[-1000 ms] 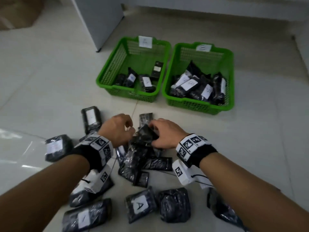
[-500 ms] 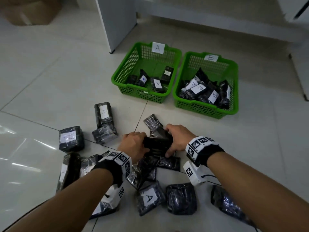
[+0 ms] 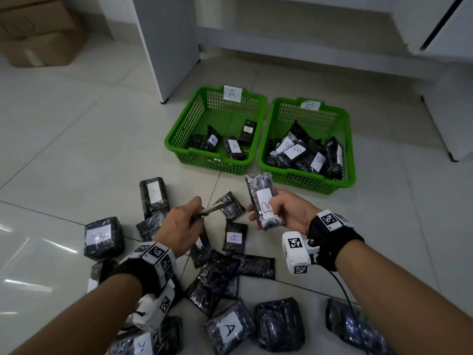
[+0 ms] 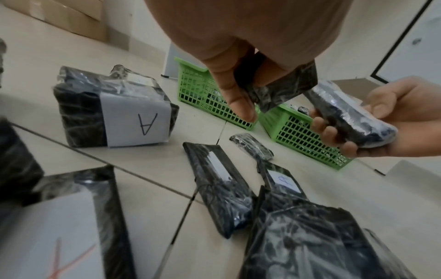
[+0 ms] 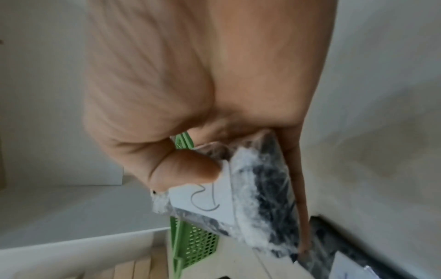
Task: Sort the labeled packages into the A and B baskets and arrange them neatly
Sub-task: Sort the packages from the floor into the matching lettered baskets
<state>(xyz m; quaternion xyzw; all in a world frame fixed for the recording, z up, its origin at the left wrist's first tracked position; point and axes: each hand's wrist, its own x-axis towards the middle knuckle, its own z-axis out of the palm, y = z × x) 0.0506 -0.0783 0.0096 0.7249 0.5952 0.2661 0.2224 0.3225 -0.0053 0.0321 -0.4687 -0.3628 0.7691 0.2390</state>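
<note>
My right hand grips a black wrapped package with a white B label, lifted above the floor just in front of the B basket. My left hand pinches a thin flat black package edge-on, its label hidden. The green A basket stands left of the B basket, and each holds several black packages. Several more labeled packages lie on the tile floor around my hands, among them an A block.
A grey cabinet leg stands behind the A basket. Cardboard boxes sit at the far left. White furniture stands right of the B basket. Bare tiles stretch to the left and right of the baskets.
Both hands have lifted out of the pile and drawn apart. The right hand has turned its package up so the B label shows; the left hand has raised a thin package.
</note>
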